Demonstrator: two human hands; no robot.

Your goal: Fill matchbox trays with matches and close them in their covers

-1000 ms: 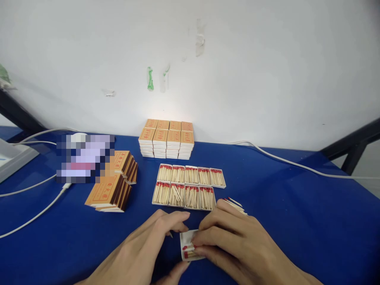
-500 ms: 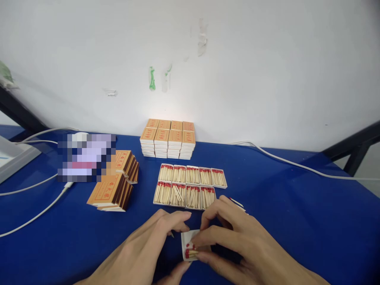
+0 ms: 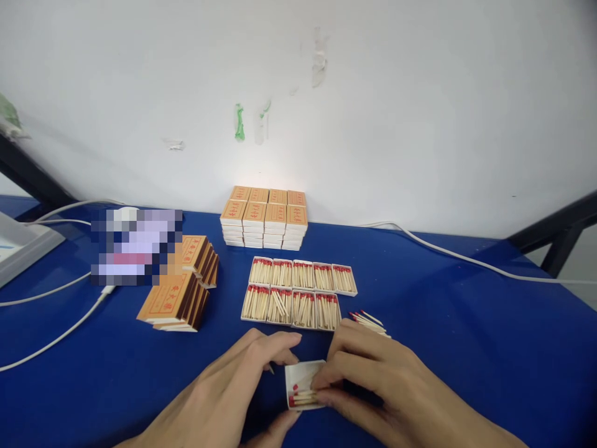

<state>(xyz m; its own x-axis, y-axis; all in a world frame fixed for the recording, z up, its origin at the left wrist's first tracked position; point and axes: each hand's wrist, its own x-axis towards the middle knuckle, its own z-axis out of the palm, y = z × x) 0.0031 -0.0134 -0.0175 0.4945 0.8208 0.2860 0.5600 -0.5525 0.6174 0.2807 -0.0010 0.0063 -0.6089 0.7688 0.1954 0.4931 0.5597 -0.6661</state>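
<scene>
1. Blue cloth covers the counter [image 3: 466, 348]; nine filled trays [image 3: 298, 292] sit on it in two touching rows.
2. The white tray [image 3: 301, 375] nearest me holds only a few matches [image 3: 301, 397].
3. My left hand [image 3: 233, 386] pinches that tray's left edge with narrow fingers. My right hand [image 3: 373, 379] has its fingers closed down on the matches.
4. Loose matches [image 3: 370, 322] lie just beside my right hand.
5. My right hand hides the tray's right half, and I cannot make out the blurred patch at left.
</scene>
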